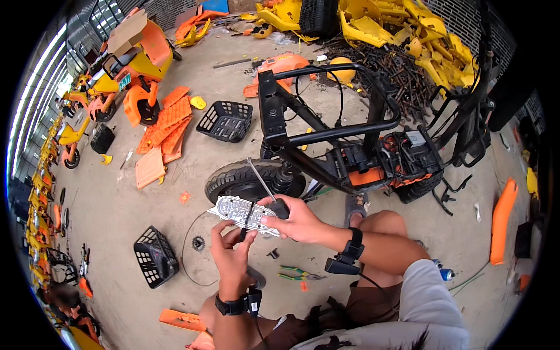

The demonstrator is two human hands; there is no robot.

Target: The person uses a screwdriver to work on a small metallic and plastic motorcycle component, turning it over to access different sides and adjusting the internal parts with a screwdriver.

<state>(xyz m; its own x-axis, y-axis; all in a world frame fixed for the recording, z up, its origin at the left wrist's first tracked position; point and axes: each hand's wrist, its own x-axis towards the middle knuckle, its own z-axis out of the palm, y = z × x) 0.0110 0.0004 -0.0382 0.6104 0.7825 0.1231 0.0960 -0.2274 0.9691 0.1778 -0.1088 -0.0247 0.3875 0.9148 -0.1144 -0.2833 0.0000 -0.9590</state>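
A silver, oval metal housing (233, 211) with a ribbed face and small holes along its rim is held up before me, a black strap (249, 216) crossing its middle. My right hand (300, 220) grips the housing's right end, thumb on its face. The same hand keeps a screwdriver (261, 179) whose black handle is by the fingers and whose shaft points up and left. Below the housing, my left hand (232, 256) pinches the strap's dark lower end between thumb and fingers. Behind the housing lies a wheel with a black tyre (224, 182).
A stripped black scooter frame (338, 135) stands ahead and right. Green-handled pliers (300, 273), a small sprocket (199, 243) and a black basket (156, 257) lie on the floor. Another basket (225, 121), orange panels (166, 131) and heaped yellow panels (373, 26) are farther off.
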